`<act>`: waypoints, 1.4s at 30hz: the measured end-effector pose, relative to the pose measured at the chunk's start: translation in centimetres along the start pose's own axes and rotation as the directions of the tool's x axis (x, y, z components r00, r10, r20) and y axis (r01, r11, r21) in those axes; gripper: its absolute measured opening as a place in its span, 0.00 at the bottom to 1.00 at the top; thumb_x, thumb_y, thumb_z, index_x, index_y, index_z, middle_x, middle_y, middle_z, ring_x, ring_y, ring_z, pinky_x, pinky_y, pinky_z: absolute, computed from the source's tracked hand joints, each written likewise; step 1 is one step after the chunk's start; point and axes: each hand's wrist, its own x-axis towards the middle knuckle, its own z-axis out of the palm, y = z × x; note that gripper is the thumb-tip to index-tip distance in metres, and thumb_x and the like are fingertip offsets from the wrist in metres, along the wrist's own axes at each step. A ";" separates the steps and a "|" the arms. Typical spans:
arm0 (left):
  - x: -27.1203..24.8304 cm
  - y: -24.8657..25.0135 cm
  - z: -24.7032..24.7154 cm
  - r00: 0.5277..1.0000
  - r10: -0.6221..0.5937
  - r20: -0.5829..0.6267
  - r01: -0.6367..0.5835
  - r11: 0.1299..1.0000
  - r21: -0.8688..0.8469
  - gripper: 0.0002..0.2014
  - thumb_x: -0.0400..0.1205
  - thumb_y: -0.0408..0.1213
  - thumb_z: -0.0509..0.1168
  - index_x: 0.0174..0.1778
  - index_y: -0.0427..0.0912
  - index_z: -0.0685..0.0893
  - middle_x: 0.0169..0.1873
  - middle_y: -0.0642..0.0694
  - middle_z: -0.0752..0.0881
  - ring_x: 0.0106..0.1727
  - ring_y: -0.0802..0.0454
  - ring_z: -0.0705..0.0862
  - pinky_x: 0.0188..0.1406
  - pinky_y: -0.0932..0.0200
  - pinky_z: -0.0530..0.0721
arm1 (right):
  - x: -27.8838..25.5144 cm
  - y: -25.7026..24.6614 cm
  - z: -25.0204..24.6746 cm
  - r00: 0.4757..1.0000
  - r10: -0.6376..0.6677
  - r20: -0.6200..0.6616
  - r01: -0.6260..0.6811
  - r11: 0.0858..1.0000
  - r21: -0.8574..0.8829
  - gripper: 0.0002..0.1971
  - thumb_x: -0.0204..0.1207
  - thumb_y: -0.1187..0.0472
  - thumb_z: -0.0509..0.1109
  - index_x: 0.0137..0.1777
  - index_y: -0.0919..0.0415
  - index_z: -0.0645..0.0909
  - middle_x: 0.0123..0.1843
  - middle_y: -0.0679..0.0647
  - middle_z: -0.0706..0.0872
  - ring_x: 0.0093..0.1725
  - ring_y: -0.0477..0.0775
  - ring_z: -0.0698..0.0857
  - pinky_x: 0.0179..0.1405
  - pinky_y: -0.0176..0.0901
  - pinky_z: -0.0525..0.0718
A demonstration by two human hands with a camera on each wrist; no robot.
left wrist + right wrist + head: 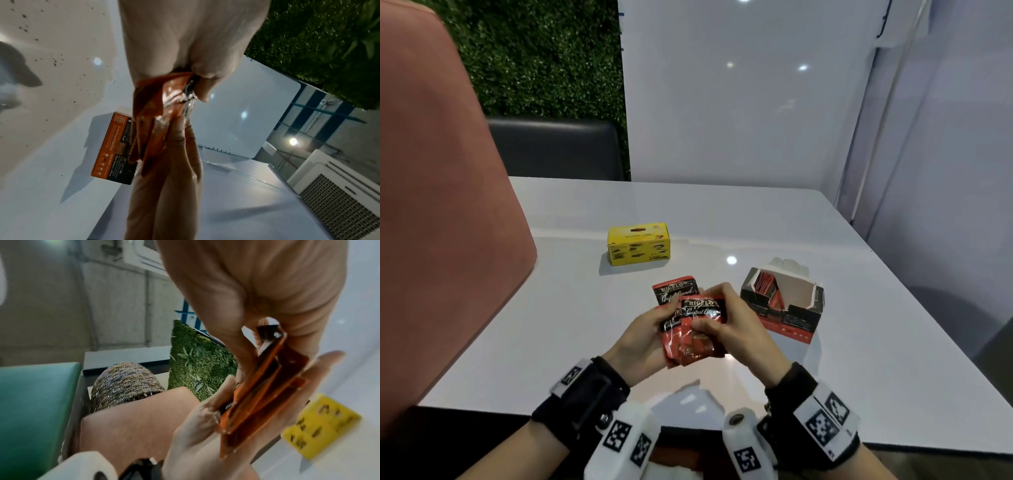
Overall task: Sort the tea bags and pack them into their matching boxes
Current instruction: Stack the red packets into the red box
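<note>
Head view
- Grip: left hand (643,337) and right hand (726,325) both clamp a fanned stack of red sachets (693,323), held above the bench (558,308), close to the body.
- Loose sachet: one more (676,291) lies flat on the bench just beyond the grip.
- Key relation: the open red box (780,305) stands right of the grip and a little beyond it, mouth up, sachets already upright inside; the right hand is nearer.
- Long axis: the stack runs away from the body, printed tops far.
- Other box: yellow box (639,244), closed, beyond the grip and left; no yellow bags seen.
- Writing: "BIGELOW" on the sachets, script below likely "Constant Comment"; "YELLOW LABEL" on the yellow box.

Left wrist view
- Grip: fingers pinch the sachets edge-on.
- Box: the red box shows behind the stack, with a circled "B"; small print unreadable.

Right wrist view
- Grip: thumb and fingers hold the stack, layers splayed.
- Yellow box: below and right, blurred.
</note>
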 end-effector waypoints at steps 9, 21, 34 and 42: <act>-0.5 0.2 0.4 0.998 0.054 0.030 -0.056 0.997 0.058 0.23 0.80 0.50 0.55 0.60 0.36 0.81 0.53 0.36 0.89 0.50 0.44 0.89 0.50 0.48 0.89 | -0.6 -1.7 -0.8 0.967 -0.227 -0.119 0.198 0.956 -0.216 0.21 0.76 0.64 0.70 0.65 0.58 0.68 0.58 0.54 0.72 0.49 0.42 0.75 0.43 0.11 0.70; -0.5 0.3 0.3 0.999 0.037 -0.008 -0.037 0.996 -0.076 0.10 0.78 0.36 0.61 0.46 0.35 0.84 0.37 0.37 0.88 0.34 0.46 0.89 0.34 0.53 0.89 | 0.5 -2.3 -0.3 0.961 -0.221 0.169 0.274 0.856 -0.437 0.22 0.86 0.53 0.52 0.78 0.55 0.60 0.81 0.56 0.59 0.81 0.54 0.53 0.80 0.48 0.56; -0.7 0.5 1.8 0.979 -0.146 0.144 0.119 0.976 0.184 0.11 0.74 0.26 0.60 0.45 0.41 0.86 0.43 0.39 0.87 0.48 0.45 0.85 0.59 0.41 0.80 | 1.3 -2.2 -0.5 0.760 -0.333 0.559 0.647 0.478 -0.594 0.48 0.65 0.55 0.79 0.80 0.46 0.52 0.79 0.58 0.56 0.73 0.62 0.63 0.69 0.63 0.71; 0.7 0.9 2.7 0.944 -0.209 0.256 -0.103 0.550 0.829 0.11 0.72 0.30 0.71 0.47 0.42 0.78 0.37 0.48 0.81 0.39 0.57 0.81 0.39 0.64 0.84 | 1.1 -1.0 -5.6 0.817 -0.267 0.511 0.503 0.763 -0.406 0.40 0.72 0.55 0.75 0.79 0.44 0.56 0.76 0.52 0.70 0.72 0.51 0.72 0.72 0.49 0.75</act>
